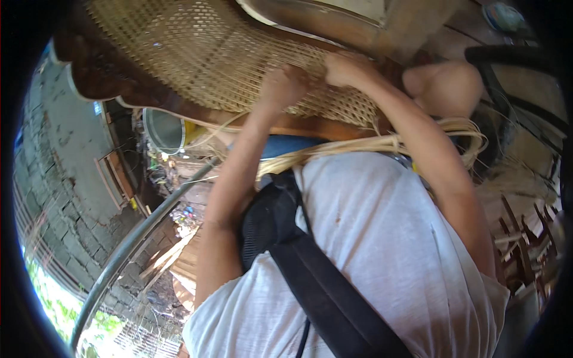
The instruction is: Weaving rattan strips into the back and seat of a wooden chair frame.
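Note:
A woven cane panel (209, 56) stretches across a brown wooden frame (152, 89) with a scalloped edge, lying over my lap. Its weave is open and lattice-like. My left hand (284, 86) rests on the weave near the middle of its narrower part, fingers bent and closed. Just to the right, my right hand (347, 69) is closed at the far edge of the cane, beside the frame. The fingertips of both are partly hidden and slightly blurred, so any strand between them cannot be made out. Loose pale cane strips (364, 147) lie in a bundle across my lap.
A metal pipe (134, 241) runs diagonally at the left, near a round bucket-like container (164, 130) and a grey block wall (71, 155). Dark curved bars (516, 59) stand at the right. Wooden pieces (528, 238) are piled at the lower right.

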A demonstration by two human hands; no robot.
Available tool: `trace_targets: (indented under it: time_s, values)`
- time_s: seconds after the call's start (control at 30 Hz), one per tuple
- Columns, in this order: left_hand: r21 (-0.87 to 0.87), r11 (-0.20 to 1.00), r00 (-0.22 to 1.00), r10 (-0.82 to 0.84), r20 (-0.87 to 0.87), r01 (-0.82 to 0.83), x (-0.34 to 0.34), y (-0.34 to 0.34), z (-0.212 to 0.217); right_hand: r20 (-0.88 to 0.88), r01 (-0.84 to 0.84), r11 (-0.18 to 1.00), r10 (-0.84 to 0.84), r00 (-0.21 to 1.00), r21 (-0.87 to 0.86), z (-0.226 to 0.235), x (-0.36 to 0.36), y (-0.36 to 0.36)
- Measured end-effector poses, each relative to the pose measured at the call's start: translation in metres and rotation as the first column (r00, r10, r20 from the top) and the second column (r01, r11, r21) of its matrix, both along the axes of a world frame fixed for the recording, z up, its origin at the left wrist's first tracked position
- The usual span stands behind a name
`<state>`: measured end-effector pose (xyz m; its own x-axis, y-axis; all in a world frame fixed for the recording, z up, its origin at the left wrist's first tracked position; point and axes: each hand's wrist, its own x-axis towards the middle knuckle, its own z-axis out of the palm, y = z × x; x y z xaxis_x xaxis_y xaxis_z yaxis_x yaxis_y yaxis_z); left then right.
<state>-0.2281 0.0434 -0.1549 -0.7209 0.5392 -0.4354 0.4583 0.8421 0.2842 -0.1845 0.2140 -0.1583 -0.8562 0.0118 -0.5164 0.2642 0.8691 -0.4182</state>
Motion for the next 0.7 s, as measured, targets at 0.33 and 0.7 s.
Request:
trace_targets:
  time_s: [0.33,0.7]
  values:
    - [0.269,0.891,0.929,0.336,0.157,-0.367,0.015,-0.041,0.023,0.352,0.462,0.598,-0.301,0.887,-0.655,-0.01,0.022,0.054]
    - [0.306,0.89,0.934,0.358,-0.01,-0.338,0.03,-0.042,0.014,-0.008,-0.188,0.961,0.191,0.982,-0.201,-0.036,0.017,0.044]
